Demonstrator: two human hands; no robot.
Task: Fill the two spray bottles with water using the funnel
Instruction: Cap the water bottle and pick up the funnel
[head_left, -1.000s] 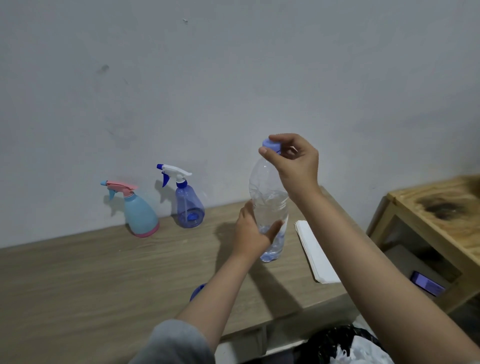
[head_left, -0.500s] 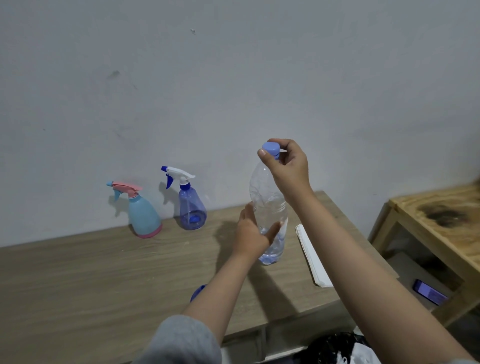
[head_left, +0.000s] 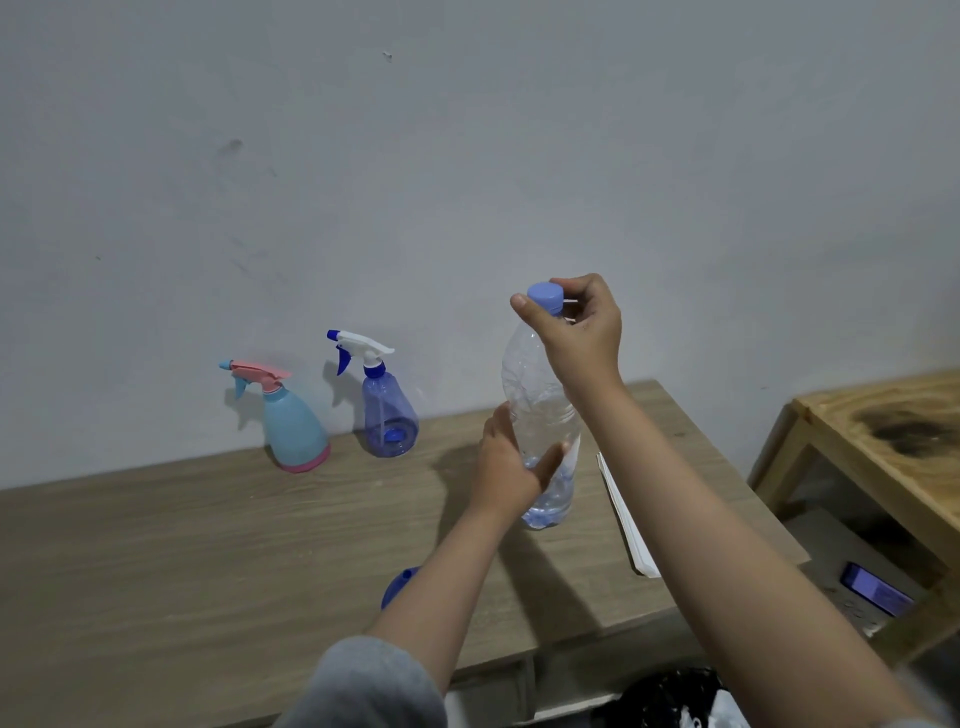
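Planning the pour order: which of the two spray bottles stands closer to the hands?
The see-through blue spray bottle with the white trigger; it stands right of the opaque light-blue, pink-trimmed spray bottle, nearer the left hand.

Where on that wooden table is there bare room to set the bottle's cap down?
Bare wood spans the table's left half, in front of the light blue spray bottle. It is crowded right of centre: left hand, water bottle, white sheets, and a blue object beside the forearm.

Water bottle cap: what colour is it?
Light purple-blue cap, clearest in the head view.
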